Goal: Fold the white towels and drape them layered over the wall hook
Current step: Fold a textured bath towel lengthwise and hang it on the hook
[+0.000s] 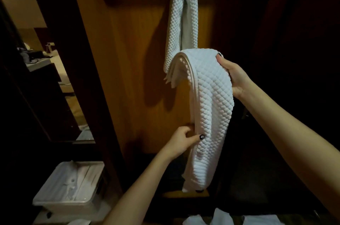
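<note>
White towel (211, 99), left hand (181, 141) pinching edge

A white waffle towel (184, 18) hangs doubled over the top of a wooden panel (138, 59), hiding whatever carries it. Just below and in front of it, a second folded towel (211, 105) overlaps its lower ends. The right hand (233, 75) grips this towel's upper fold; the left hand (181, 142) pinches its left edge lower down. Far below-left of the hung towel stands a lined white bin (62, 202).
</note>
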